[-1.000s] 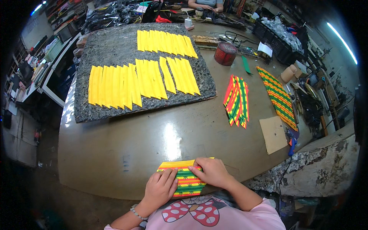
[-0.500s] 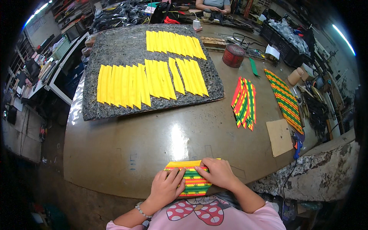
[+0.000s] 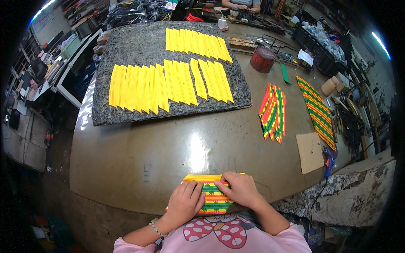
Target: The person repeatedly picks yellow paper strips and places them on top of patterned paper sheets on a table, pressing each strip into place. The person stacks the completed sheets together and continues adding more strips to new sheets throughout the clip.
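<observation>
At the table's front edge lies a striped panel (image 3: 216,198) in red, yellow and green with small leaf-like figures. A yellow strip (image 3: 205,177) runs along its far edge. My left hand (image 3: 184,201) rests on the panel's left part, fingers bent and pressed together at the seam by the yellow strip, thumb on the stripes. My right hand (image 3: 241,189) grips the upper right corner, its thumb pressing on the seam and its fingers curled over the far edge. What lies under both palms is hidden.
A dark rough board (image 3: 130,44) holds rows of yellow strips (image 3: 137,88). To the right lie striped strips (image 3: 273,111), a larger striped panel (image 3: 316,111), brown cardboard (image 3: 310,154), a blue glue gun (image 3: 329,162) and a red tin (image 3: 262,60). Another person's hands (image 3: 249,9) show at the far side.
My left fingers have drawn closer together on the seam. The right hand keeps nearly the same hold. The whole view has shifted slightly.
</observation>
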`<state>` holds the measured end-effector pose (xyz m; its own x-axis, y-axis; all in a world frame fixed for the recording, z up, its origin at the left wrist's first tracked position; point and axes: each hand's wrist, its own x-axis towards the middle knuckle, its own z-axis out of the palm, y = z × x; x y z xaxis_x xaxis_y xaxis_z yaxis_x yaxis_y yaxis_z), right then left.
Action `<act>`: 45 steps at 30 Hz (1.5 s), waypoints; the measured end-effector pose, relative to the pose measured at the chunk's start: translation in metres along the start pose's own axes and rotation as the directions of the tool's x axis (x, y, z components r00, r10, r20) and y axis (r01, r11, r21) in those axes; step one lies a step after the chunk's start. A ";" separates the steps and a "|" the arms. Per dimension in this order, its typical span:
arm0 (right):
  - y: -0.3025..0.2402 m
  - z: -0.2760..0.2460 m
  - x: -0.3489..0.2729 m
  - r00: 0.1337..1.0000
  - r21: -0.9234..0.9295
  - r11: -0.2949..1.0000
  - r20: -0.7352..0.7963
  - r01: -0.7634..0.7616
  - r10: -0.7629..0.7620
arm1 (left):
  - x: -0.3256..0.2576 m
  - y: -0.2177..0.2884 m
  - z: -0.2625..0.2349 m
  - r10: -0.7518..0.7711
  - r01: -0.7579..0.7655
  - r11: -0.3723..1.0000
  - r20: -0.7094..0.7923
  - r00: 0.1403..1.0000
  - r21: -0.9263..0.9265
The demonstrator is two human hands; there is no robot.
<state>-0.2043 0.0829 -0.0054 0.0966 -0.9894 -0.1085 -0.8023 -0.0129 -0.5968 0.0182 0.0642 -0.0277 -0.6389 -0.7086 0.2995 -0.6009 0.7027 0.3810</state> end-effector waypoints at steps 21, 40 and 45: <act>0.001 0.004 0.000 0.998 0.019 1.000 -0.051 0.025 -0.024 | 0.000 0.000 0.003 0.039 -0.042 0.995 -0.032 0.999 -0.086; -0.004 0.014 -0.008 0.981 -0.011 0.997 -0.182 0.072 -0.073 | 0.002 0.004 0.002 0.046 -0.046 0.999 -0.021 0.999 -0.001; 0.001 0.003 -0.008 0.999 0.071 0.997 -0.038 0.019 -0.016 | 0.001 0.007 -0.001 0.048 -0.049 0.997 0.018 0.999 0.062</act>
<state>-0.2046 0.0914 -0.0073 0.0873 -0.9938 -0.0684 -0.7568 -0.0215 -0.6533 0.0139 0.0677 -0.0238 -0.6758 -0.6727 0.3013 -0.5975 0.7393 0.3107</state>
